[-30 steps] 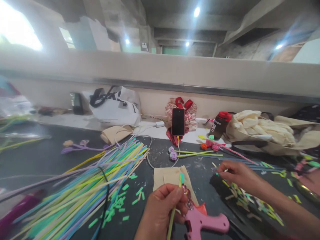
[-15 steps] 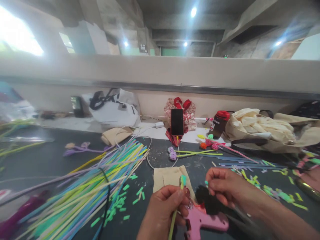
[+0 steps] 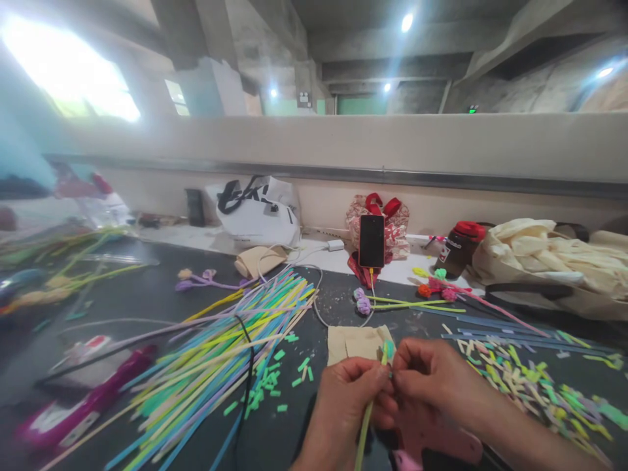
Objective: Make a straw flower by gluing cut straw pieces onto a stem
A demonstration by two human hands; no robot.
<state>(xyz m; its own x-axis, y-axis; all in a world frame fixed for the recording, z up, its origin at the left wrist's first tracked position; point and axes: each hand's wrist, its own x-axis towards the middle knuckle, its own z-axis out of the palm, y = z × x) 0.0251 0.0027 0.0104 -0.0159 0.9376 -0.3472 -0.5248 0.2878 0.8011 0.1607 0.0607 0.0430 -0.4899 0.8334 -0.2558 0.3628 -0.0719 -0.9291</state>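
Observation:
My left hand [image 3: 350, 399] grips a yellow-green stick [image 3: 366, 425] upright, with a small teal piece [image 3: 388, 348] at its tip. My right hand [image 3: 429, 383] has come against the left one, its fingertips pinched at the stick's top just under the teal piece. Whether it still holds a small green bit is hidden by the fingers. Below both hands lies a pink glue gun [image 3: 441, 445], partly covered by my right wrist. A tan paper square [image 3: 356, 340] lies on the dark table [image 3: 147, 297] just beyond the hands.
A wide fan of coloured strips [image 3: 220, 353] lies at left, with green cut bits [image 3: 267, 379] beside it. Cut scraps [image 3: 530, 379] litter the right. A phone [image 3: 371, 241], red-lidded jar [image 3: 458, 247], white bag [image 3: 260, 209], cream cloth bag [image 3: 544, 255] and finished flower stems [image 3: 402, 302] sit behind. A magenta tool [image 3: 88, 402] lies at far left.
My right hand left the scrap pile at right with a small green bit and moved left to meet the left hand at the stick's tip. The view shifted leftward.

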